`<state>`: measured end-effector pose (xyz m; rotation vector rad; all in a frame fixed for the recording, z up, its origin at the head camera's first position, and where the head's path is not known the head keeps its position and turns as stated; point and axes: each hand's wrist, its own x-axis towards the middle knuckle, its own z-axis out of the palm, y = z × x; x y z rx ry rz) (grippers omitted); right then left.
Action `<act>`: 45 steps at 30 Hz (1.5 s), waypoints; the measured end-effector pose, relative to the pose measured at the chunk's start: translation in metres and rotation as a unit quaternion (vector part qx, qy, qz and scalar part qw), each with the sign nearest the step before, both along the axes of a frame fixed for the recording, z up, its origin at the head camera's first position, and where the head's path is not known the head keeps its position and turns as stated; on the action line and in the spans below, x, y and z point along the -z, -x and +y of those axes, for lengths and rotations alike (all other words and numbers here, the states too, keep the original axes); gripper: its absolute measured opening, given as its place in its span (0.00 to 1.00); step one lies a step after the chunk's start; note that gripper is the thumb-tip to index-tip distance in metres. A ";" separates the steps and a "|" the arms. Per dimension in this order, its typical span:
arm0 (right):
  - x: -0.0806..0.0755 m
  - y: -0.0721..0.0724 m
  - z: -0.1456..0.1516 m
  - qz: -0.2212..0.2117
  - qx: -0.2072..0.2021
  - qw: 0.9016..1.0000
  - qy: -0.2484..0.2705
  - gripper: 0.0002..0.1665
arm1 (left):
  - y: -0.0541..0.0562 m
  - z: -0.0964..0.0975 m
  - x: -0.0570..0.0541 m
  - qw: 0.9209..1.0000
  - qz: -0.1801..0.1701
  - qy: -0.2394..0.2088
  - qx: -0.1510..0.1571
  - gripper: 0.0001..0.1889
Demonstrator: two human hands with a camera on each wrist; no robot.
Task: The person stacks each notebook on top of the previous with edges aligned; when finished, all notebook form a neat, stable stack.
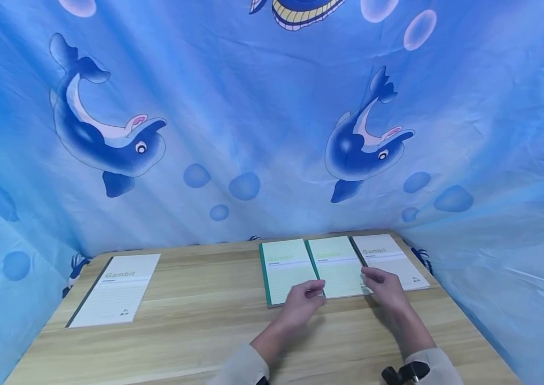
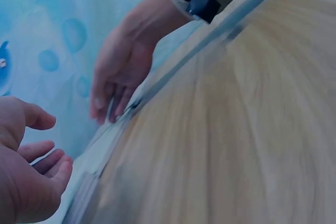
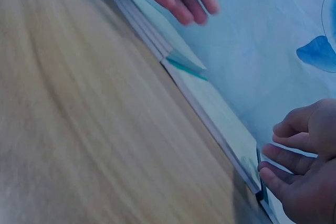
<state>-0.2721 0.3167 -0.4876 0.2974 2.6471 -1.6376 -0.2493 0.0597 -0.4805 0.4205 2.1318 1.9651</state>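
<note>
My left hand [image 1: 301, 302] is at the near right corner of a green-spined notebook [image 1: 287, 267], fingers loosely bent and the thumb apart, holding nothing. This leftmost notebook in the row looks like a stack of several in the right wrist view. Beside it lies a second green-spined notebook [image 1: 336, 256]. My right hand [image 1: 387, 289] hovers at that one's near right corner, fingertips [image 3: 265, 169] right by the dark spine of the third notebook [image 1: 387, 256], with nothing pinched. All the covers read "Gambit".
Another dark-spined Gambit notebook [image 1: 115, 291] lies alone at the table's left side. The wooden table [image 1: 195, 331] ends at the back and both sides against a blue curtain [image 1: 262, 123] printed with dolphins and bubbles.
</note>
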 end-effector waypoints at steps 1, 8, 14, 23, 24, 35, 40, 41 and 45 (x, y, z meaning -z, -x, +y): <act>0.001 -0.001 0.001 -0.001 -0.004 1.000 -0.006 0.28 | -0.001 0.006 0.002 1.000 0.002 0.009 0.006 0.23; 0.007 -0.009 0.002 0.014 -0.041 0.997 -0.065 0.29 | -0.012 0.042 0.014 0.965 0.141 0.221 0.010 0.30; 0.011 -0.017 0.001 0.045 -0.075 0.989 -0.119 0.28 | -0.021 0.065 0.024 0.874 0.233 0.426 0.015 0.38; 0.021 -0.019 0.010 0.140 -0.145 0.956 -0.214 0.21 | -0.023 0.073 0.024 0.821 0.254 0.511 0.008 0.40; 0.022 -0.019 0.011 0.144 -0.149 0.953 -0.219 0.20 | -0.023 0.073 0.023 0.817 0.258 0.515 0.007 0.40; 0.019 -0.030 0.015 0.125 -0.125 0.962 -0.209 0.17 | -0.028 0.068 0.021 0.831 0.266 0.488 -0.001 0.34; 0.018 -0.034 0.015 0.105 -0.078 0.974 -0.185 0.20 | -0.030 0.061 0.025 0.863 0.250 0.439 -0.010 0.34; 0.018 -0.035 0.015 0.102 -0.070 0.976 -0.180 0.20 | -0.031 0.060 0.025 0.870 0.244 0.428 -0.013 0.34; 0.016 -0.038 0.016 0.091 -0.052 0.981 -0.165 0.22 | -0.032 0.058 0.026 0.898 0.224 0.378 -0.017 0.35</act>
